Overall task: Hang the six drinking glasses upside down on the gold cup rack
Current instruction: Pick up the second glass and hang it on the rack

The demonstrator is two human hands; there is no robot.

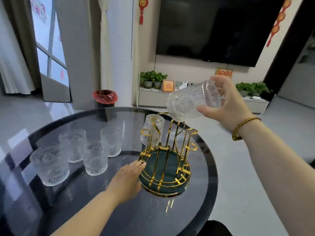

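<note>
The gold cup rack [167, 167] with a dark green round base stands on the round glass table [196, 210]. One ribbed glass [150, 132] hangs upside down on a far-left prong. My right hand [228, 103] grips another ribbed glass [190, 101], tilted on its side, just above the rack's far prongs. My left hand [127, 178] lies flat with fingers together, touching the rack's base rim on the left. Several upright glasses [94, 157] stand in a group on the table's left part.
The table's curved edge runs close to the rack on the right. Beyond it are a bin with a red bag [104, 97], a low TV cabinet with potted plants [153, 79] and a wall-mounted TV [219, 29].
</note>
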